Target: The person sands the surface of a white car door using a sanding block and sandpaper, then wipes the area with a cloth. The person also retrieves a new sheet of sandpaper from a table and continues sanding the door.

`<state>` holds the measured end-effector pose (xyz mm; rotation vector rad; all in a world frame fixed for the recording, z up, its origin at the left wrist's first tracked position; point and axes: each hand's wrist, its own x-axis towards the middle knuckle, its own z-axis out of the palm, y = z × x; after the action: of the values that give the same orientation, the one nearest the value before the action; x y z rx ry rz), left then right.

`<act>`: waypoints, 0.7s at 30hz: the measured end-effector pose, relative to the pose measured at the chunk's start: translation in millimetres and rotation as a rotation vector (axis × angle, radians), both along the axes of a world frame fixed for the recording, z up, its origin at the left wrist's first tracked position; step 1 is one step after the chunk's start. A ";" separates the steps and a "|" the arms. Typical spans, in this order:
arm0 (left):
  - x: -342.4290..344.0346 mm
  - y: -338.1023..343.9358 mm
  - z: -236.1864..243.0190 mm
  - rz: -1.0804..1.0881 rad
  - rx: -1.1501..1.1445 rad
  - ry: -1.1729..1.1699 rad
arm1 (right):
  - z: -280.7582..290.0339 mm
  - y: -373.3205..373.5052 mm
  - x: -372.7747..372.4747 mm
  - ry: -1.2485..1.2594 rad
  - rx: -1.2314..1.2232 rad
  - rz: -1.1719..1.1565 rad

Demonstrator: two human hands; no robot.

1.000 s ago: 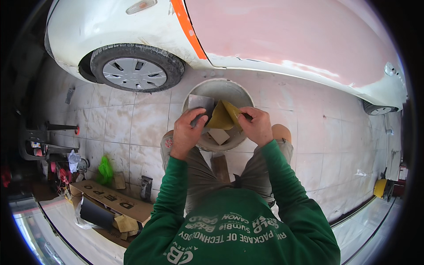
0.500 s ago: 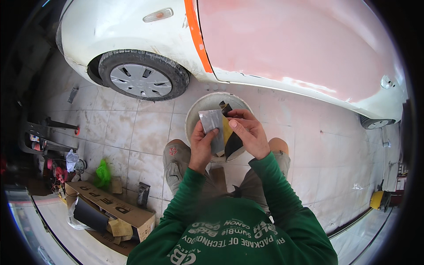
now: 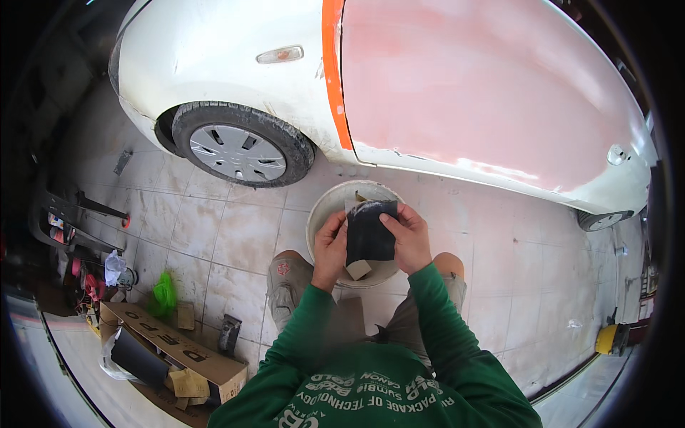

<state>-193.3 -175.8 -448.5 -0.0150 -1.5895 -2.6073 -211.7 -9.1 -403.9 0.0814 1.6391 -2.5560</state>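
A black sheet of sandpaper [image 3: 371, 235], pale and dusty along its upper edge, is stretched between my two hands. My left hand [image 3: 330, 247] grips its left edge, where a thin grey strip shows at the upper corner. On the opposite edge, my right hand [image 3: 409, 241] pinches it with the thumb lying on the black face. Both hands are above a round whitish bucket [image 3: 312, 222] between my knees. Inside the bucket, below the sheet, lies a tan piece [image 3: 359, 269]. Whatever is behind the sheet is mostly hidden.
Ahead stands a white car [image 3: 221, 71] with a pinkish door panel [image 3: 471, 93], orange tape [image 3: 333, 78] and a front wheel [image 3: 239, 152]. An open cardboard box [image 3: 178, 342] sits at lower left, near a green plastic bag [image 3: 164, 292] and a black stand [image 3: 61, 214].
The grey piece in my left hand is now mostly out of sight. The folded black and yellow sandpaper now lies flat, black face up, held by both hands. The view has shifted slightly.
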 end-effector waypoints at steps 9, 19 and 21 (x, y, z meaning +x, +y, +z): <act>-27.1 -19.7 43.0 0.100 -0.276 0.277 | 79.1 27.1 -40.0 0.385 0.431 0.126; -81.4 -74.8 160.7 0.495 0.518 0.318 | 272.6 115.4 -135.4 0.556 0.300 -0.052; -95.7 -87.0 173.6 0.461 0.491 0.362 | 324.6 141.1 -170.2 0.597 0.502 -0.128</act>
<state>-289.0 -262.7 -274.9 -0.0725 -0.7111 -2.3726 -381.9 132.0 -79.3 -0.6118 2.5274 -2.3099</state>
